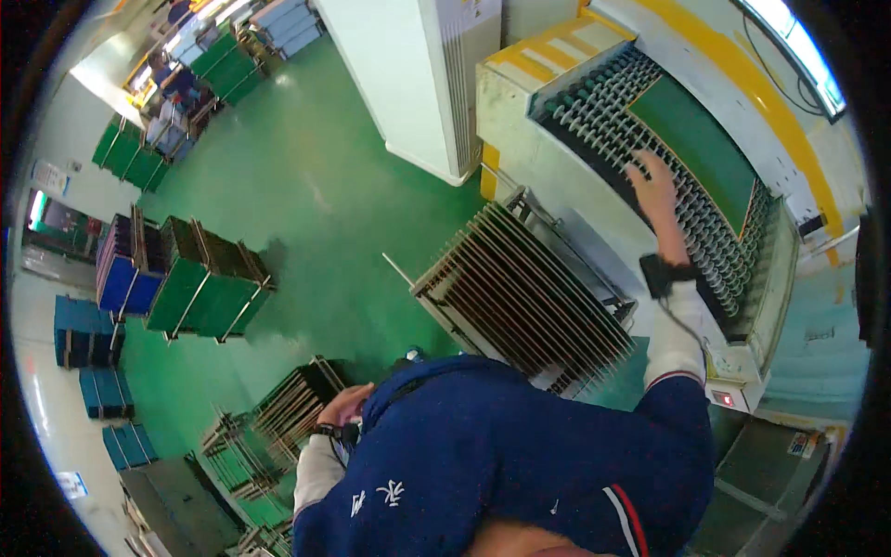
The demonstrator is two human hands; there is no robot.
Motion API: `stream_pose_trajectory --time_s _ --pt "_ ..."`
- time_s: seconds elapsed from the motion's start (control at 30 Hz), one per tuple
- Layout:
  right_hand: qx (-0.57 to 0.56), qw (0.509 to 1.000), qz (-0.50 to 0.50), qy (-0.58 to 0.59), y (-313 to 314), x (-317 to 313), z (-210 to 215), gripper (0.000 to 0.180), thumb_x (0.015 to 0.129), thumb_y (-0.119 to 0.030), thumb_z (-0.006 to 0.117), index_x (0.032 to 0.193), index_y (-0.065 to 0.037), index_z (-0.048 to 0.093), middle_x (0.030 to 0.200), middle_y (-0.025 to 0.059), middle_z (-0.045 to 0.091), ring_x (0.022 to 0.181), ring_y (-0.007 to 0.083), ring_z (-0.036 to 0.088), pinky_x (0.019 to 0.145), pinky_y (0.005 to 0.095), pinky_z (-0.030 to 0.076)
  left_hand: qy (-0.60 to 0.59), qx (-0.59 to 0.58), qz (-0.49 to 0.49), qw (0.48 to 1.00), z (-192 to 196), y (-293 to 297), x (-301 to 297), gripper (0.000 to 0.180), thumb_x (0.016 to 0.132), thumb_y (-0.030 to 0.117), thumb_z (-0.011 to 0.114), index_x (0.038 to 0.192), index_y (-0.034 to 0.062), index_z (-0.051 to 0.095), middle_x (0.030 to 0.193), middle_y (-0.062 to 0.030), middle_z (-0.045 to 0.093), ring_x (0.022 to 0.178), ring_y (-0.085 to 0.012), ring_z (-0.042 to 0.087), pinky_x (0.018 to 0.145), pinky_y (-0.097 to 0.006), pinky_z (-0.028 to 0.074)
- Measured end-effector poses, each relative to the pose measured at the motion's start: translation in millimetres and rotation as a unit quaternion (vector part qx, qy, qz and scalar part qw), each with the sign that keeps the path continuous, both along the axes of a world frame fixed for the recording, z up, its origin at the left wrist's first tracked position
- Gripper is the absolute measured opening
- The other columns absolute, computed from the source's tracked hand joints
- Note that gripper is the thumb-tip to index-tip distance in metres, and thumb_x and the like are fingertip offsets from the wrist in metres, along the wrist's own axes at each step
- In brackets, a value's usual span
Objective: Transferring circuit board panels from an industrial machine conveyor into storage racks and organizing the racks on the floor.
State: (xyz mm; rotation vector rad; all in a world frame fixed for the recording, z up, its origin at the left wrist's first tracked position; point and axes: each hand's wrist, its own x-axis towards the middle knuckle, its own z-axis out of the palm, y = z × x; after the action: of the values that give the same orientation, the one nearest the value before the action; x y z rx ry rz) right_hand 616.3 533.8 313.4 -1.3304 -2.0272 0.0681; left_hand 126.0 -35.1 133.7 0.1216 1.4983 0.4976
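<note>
My right hand (654, 186) reaches out with fingers spread over the dark rollers of a white and yellow conveyor machine (594, 102). It hovers at the near edge of a large green board (696, 139) lying on the rollers, and holds nothing. A black band sits on that wrist. A slotted rack of thin brown panels (520, 288) stands between me and the machine. My left hand (345, 406) hangs low by my side with its fingers curled, at the top of another rack of panels (292, 404). Whether it grips a panel is unclear.
A tall white cabinet (418, 74) stands on the green floor (316, 167). A cart rack with green boards (209, 278) and stacked blue crates (83, 330) are to the left. More racks (237, 464) crowd the lower left. Further carts stand far off (130, 153).
</note>
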Motion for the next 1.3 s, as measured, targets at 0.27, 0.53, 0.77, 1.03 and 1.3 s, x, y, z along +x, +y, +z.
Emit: stream_pose_trajectory --time_s 0.27,0.53,0.77,1.03,1.3 --pt "-0.391 0.905 0.162 0.033 -142.9 -76.0 -35.7 0.044 0.088 -0.038 0.062 0.115 -0.003 0.062 0.110 0.0125 0.066 0.101 0.0237 0.061 0.090 0.0315 0.044 0.008 0.022 -0.019 1.000 20.6 21.7 -6.7 0.056 0.087 0.055 0.058 0.119 0.0092 0.058 0.087 0.0038 0.057 0.062 -0.0068 0.048 0.059 -0.023 0.047" --pt "-0.345 0.932 0.065 0.091 -160.6 -69.4 -85.7 0.049 0.092 -0.043 0.055 0.088 0.006 0.061 0.070 0.0071 0.055 0.069 0.0154 0.049 0.067 0.0328 0.040 0.031 0.031 -0.085 0.995 32.1 24.9 -28.6 0.048 0.088 0.053 0.057 0.109 0.0103 0.064 0.091 0.0018 0.065 0.070 -0.0073 0.059 0.058 -0.024 0.051" --pt "-0.370 0.924 0.082 0.046 -141.5 -70.5 -101.2 0.048 0.094 -0.036 0.053 0.076 0.008 0.051 0.062 0.0123 0.046 0.061 0.0185 0.038 0.058 0.0378 0.037 -0.009 0.030 -0.097 0.995 1.6 -15.2 -47.5 0.056 0.084 0.062 0.056 0.114 0.0150 0.064 0.099 0.0016 0.066 0.076 -0.0129 0.063 0.063 -0.028 0.054" --pt "-0.390 0.916 0.046 -0.076 -112.1 -47.8 -138.3 0.039 0.089 -0.030 0.057 0.085 0.009 0.058 0.068 0.0152 0.056 0.065 0.0163 0.045 0.060 0.0373 0.041 -0.046 0.037 -0.085 0.995 -12.1 -67.2 -62.8 0.060 0.083 0.065 0.055 0.119 0.0187 0.064 0.106 0.0022 0.066 0.080 -0.0138 0.062 0.067 -0.033 0.052" --pt "-0.389 0.918 0.049 -0.055 -112.3 -34.7 -147.5 0.034 0.088 -0.026 0.055 0.088 0.008 0.060 0.069 0.0123 0.058 0.066 0.0141 0.046 0.061 0.0375 0.041 -0.046 0.046 -0.114 0.991 -19.7 -86.8 -88.0 0.064 0.082 0.068 0.055 0.123 0.0197 0.063 0.108 0.0014 0.065 0.084 -0.0151 0.061 0.075 -0.037 0.051"
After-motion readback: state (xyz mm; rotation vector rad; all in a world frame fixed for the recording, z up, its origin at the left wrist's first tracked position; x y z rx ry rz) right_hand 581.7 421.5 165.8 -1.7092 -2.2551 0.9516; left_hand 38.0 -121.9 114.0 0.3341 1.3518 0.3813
